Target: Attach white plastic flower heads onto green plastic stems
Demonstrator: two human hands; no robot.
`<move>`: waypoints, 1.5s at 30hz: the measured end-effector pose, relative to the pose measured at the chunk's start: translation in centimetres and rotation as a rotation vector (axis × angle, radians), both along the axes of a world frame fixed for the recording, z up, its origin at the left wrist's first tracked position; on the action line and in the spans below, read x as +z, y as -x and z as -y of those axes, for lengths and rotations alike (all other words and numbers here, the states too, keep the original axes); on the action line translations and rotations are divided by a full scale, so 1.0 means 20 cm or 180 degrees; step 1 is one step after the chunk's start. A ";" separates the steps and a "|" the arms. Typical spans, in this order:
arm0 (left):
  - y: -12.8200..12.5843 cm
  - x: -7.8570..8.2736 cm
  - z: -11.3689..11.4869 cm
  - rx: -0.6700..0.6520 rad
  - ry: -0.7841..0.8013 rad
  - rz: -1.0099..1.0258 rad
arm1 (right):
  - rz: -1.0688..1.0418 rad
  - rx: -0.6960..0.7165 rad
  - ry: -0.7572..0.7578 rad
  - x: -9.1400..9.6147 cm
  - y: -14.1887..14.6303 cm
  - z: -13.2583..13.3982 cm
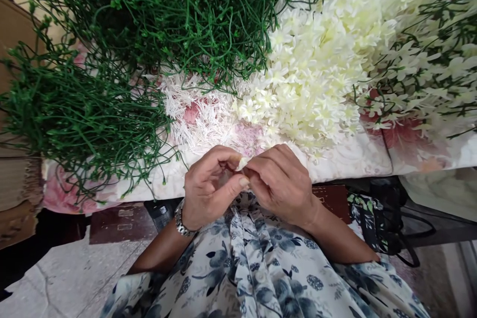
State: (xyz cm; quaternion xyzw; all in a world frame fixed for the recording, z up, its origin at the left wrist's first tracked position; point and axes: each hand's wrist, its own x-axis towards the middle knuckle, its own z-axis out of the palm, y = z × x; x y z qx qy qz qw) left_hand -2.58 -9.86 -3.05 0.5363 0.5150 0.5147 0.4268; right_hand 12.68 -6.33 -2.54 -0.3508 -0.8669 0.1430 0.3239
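Observation:
A small cream artificial flower (243, 163) is pinched between the fingertips of both hands, just in front of the table edge. My left hand (210, 186), with a metal watch on the wrist, is closed on it with thumb and forefinger. My right hand (281, 184) meets it from the other side, fingers curled and closed; its fingertips are partly hidden. Beyond the hands lie a scatter of thin white plastic pieces (199, 119) and a big heap of cream flower heads (313, 79).
Piles of green artificial stems (167, 15) cover the table's back and left (85, 114). Finished-looking stems with white flowers (428, 69) lie at the right. A floral cloth (346, 156) covers the table. A cardboard box (18, 30) stands at left; a dark bag (383, 208) is below right.

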 end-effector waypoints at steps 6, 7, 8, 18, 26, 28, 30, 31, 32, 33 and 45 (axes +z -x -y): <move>-0.02 -0.04 0.00 0.0352 0.0387 0.0603 | 0.0066 -0.0065 0.0101 0.04 0.03 -0.01; -0.03 -0.05 0.00 0.0384 0.0390 0.0684 | 0.0001 -0.0073 0.0201 0.04 0.03 -0.01; -0.03 -0.05 -0.01 0.0397 0.0410 0.0747 | -0.0075 -0.0079 0.0315 0.05 0.04 -0.02; -0.05 -0.01 -0.03 0.0616 0.0822 0.1233 | -0.0509 -0.0188 0.1223 0.07 0.05 -0.05; -0.04 -0.03 -0.02 0.0602 0.0689 0.0877 | -0.0456 -0.0328 0.1718 0.09 0.06 -0.07; -0.04 -0.04 -0.02 0.0686 0.0484 0.0635 | -0.0466 -0.0332 0.1736 0.08 0.06 -0.07; -0.04 -0.04 -0.01 0.0816 0.0307 0.0317 | -0.0493 -0.0333 0.1731 0.08 0.06 -0.07; -0.04 -0.04 -0.01 0.0890 0.0231 0.0134 | -0.0508 -0.0337 0.1718 0.08 0.06 -0.06; -0.04 -0.04 0.00 0.0954 0.0163 -0.0054 | -0.0526 -0.0337 0.1702 0.08 0.06 -0.06; -0.04 -0.04 0.00 0.1003 0.0097 -0.0228 | -0.0544 -0.0337 0.1683 0.08 0.06 -0.06; -0.01 -0.09 0.05 0.0818 -0.1497 -0.1594 | -0.0727 -0.0126 0.0665 0.04 0.08 -0.01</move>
